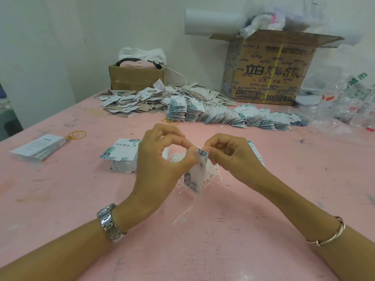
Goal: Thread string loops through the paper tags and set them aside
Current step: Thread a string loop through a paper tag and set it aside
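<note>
My left hand (160,163) pinches the top of a white paper tag with a leaf print (197,173), which hangs upright above the pink table (203,250). My right hand (229,155) pinches at the tag's top corner, fingers curled; a thin white string (185,211) trails down from the tag. A tangle of white string loops (211,175) lies on the table behind the tag. A stack of unthreaded tags (121,157) sits just left of my left hand. A long row of threaded tags (227,116) lies farther back.
A second tag stack (39,148) lies far left beside yellow rubber bands (77,134). A loose heap of tags (138,100) sits at the back, with a small cardboard box (136,78), a large printed carton (269,67) and plastic bags (341,102) along the wall.
</note>
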Demonstrator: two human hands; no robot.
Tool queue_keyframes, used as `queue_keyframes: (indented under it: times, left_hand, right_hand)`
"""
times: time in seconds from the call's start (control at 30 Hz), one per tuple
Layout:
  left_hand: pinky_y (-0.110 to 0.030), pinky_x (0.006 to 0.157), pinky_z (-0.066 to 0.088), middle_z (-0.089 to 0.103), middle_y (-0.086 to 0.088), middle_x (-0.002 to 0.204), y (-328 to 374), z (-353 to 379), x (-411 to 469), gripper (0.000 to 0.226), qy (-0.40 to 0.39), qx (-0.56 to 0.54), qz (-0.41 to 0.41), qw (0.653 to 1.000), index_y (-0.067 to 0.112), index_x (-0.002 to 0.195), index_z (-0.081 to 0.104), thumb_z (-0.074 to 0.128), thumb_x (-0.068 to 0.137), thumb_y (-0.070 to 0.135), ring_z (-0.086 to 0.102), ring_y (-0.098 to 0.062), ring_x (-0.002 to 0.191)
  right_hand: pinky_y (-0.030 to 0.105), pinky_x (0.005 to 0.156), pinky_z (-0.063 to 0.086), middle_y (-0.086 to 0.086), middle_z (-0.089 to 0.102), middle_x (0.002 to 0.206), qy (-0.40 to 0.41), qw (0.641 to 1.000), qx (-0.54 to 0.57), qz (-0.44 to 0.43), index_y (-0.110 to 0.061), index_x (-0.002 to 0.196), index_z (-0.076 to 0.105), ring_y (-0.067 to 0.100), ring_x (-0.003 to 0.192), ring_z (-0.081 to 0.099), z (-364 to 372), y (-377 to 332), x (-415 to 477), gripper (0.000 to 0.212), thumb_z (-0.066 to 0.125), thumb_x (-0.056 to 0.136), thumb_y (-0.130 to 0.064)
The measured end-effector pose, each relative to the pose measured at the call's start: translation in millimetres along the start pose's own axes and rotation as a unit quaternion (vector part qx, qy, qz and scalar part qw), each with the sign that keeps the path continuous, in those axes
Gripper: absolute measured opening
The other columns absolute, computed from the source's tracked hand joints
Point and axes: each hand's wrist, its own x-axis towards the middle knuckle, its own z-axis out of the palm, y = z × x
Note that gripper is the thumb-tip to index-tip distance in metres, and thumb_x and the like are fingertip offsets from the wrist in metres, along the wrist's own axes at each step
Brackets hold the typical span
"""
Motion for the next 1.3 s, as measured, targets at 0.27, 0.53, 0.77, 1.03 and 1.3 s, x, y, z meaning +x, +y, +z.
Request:
queue_keyframes:
  times: [0.27, 0.53, 0.77, 1.03, 1.3]
  left_hand:
    - [-0.025, 0.091, 0.041, 0.069, 0.017, 0.087, 2.1, -6.8, 2.6, 0.008, 0.073, -0.051, -0.017, 0.996, 0.031, 0.074, 0.067, 0.067, 0.071, 0.039, 0.061, -0.009, 0.100]
    - [-0.023, 0.083, 0.043, 0.075, 0.017, 0.087, 4.1, -8.6, 4.0, 0.005, 0.082, -0.130, -0.019, 0.988, 0.025, 0.078, 0.063, 0.064, 0.082, 0.029, 0.069, -0.005, 0.091]
    - [-0.045, 0.084, 0.054, 0.074, 0.010, 0.081, 6.2, -13.8, 7.8, 0.006, 0.120, -0.173, 0.007, 0.977, 0.019, 0.082, 0.065, 0.067, 0.083, 0.024, 0.070, -0.019, 0.085]
    - [-0.040, 0.089, 0.055, 0.076, 0.005, 0.091, 1.6, -9.0, 12.3, 0.007, 0.051, -0.206, -0.029, 0.977, 0.030, 0.093, 0.076, 0.073, 0.087, 0.028, 0.071, -0.021, 0.091]
    - [-0.038, 0.088, 0.055, 0.077, 0.005, 0.092, 1.9, -2.7, 8.7, 0.020, -0.013, -0.217, -0.060, 0.974, 0.032, 0.101, 0.075, 0.073, 0.080, 0.033, 0.072, -0.016, 0.091]
  right_hand:
    - [0.014, 0.045, 0.028, -0.011, 0.057, 0.062, -0.037, 0.996, 0.048, 0.067, -0.009, 0.085, 0.064, 0.005, 0.047, 0.033, -24.9, 9.0, 4.2, 0.012, 0.068, 0.087, -0.020]
    - [0.025, 0.048, 0.023, 0.000, 0.055, 0.059, -0.044, 0.993, 0.057, 0.093, -0.019, 0.075, 0.075, 0.011, 0.050, 0.030, -41.2, 21.3, 6.2, 0.015, 0.066, 0.087, -0.022]
    - [0.021, 0.054, 0.039, 0.010, 0.056, 0.065, -0.015, 0.991, 0.114, 0.076, -0.013, 0.084, 0.078, 0.013, 0.054, 0.044, -49.0, 22.5, 9.4, 0.012, 0.075, 0.080, -0.024]
    - [0.019, 0.063, 0.046, 0.004, 0.058, 0.072, 0.026, 0.981, 0.166, 0.099, -0.005, 0.099, 0.073, 0.011, 0.066, 0.052, -45.6, 17.3, 13.8, 0.020, 0.061, 0.086, -0.014]
    - [0.020, 0.074, 0.051, 0.004, 0.068, 0.084, 0.027, 0.984, 0.162, 0.075, -0.007, 0.112, 0.070, 0.012, 0.075, 0.061, -40.8, 6.7, 11.0, 0.027, 0.061, 0.086, -0.008]
